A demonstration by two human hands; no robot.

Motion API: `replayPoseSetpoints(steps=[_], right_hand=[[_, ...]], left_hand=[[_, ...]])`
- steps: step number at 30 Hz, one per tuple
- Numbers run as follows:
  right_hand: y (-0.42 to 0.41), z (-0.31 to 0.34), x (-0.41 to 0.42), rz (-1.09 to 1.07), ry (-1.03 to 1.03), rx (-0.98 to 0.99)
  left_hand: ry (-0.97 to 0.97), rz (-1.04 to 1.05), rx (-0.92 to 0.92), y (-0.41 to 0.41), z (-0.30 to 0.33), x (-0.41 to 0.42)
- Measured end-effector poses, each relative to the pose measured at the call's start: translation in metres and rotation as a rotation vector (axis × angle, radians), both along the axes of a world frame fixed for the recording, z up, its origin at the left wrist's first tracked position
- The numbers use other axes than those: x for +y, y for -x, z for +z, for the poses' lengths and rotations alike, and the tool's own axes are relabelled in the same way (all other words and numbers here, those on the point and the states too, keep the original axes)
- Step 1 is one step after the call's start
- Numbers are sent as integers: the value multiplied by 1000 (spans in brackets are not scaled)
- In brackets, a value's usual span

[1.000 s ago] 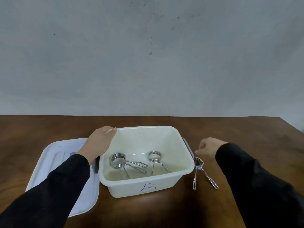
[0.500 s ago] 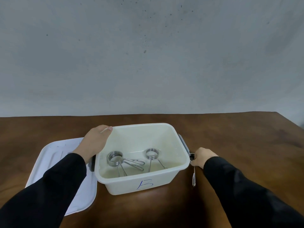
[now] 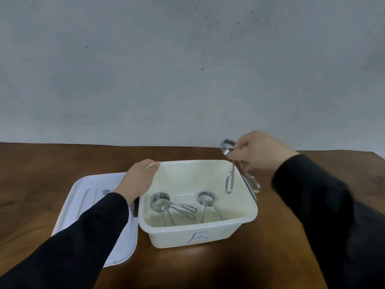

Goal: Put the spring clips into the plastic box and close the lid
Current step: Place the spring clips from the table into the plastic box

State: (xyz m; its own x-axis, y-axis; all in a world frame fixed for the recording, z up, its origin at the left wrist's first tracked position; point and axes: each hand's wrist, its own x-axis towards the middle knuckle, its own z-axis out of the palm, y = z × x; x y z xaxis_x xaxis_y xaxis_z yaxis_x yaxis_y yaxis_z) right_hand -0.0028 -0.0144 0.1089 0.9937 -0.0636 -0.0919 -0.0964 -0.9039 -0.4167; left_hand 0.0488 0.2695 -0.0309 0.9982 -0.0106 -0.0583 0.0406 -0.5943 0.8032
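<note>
An open white plastic box (image 3: pixel 193 232) with a blue mark on its front stands on the table. Two metal spring clips lie inside it, one on the left (image 3: pixel 160 201) and one in the middle (image 3: pixel 206 198). My left hand (image 3: pixel 140 178) grips the box's left rim. My right hand (image 3: pixel 257 152) holds a third spring clip (image 3: pixel 230 180) by its coil, above the box's right rim, with its two handles hanging down. The white lid (image 3: pixel 83 201) lies flat on the table left of the box, partly under my left arm.
The brown wooden table (image 3: pixel 239 268) runs to a grey wall (image 3: pixel 187 69) behind. Dark latches sit on both short sides of the box. Bare table surface lies in front of and to the right of the box.
My right hand closed on the clip that lay on the table right of the box and lifted it up over the box's right rim. My left hand stayed on the rim.
</note>
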Motion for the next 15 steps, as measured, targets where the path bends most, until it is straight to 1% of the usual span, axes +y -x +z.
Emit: replayPoseSetpoints(steps=[3, 5, 6, 10, 15], right_hand=[[-20, -50, 43, 123, 280, 205], [-37, -95, 53, 135, 445, 269], [-44, -114, 52, 120, 477, 280], [-50, -152, 48, 73, 420, 370], [-55, -162, 47, 69, 408, 400]], left_hand=[[50, -4, -10, 1, -2, 1], [70, -16, -19, 1, -3, 2], [74, -24, -21, 0, -3, 3], [74, -32, -24, -1, -4, 4], [80, -25, -16, -4, -7, 6]])
